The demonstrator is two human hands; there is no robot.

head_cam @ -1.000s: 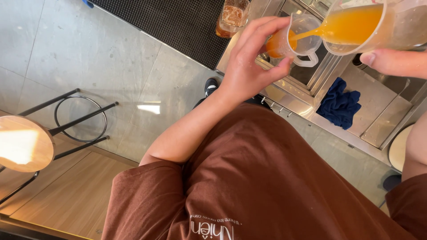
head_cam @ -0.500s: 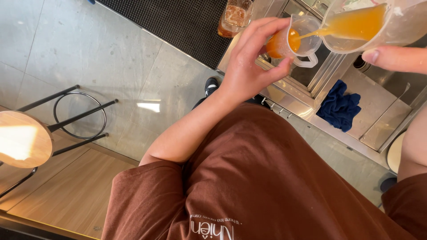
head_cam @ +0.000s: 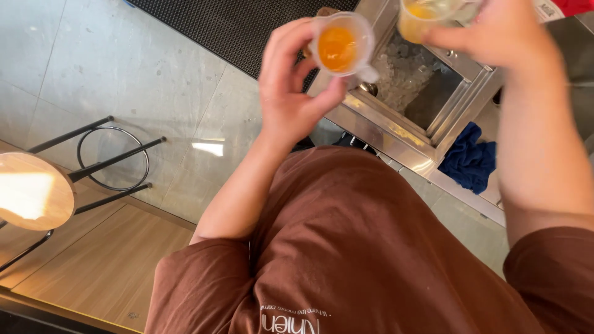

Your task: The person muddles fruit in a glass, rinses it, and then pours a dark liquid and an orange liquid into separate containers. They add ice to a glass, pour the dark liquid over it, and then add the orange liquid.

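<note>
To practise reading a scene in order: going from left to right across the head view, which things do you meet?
Round wooden stool → left hand → small measuring cup of orange liquid → steel ice bin → blue cloth → right hand.

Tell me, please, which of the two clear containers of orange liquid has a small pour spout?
The small measuring cup in the left hand: its spout juts at the lower rim. The larger jug under the right hand shows none.

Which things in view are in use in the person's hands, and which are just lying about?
In use: left hand holding small measuring cup of orange liquid; right hand holding clear jug.
Lying about: blue cloth, wooden stool, black mat, ice bin.
</note>
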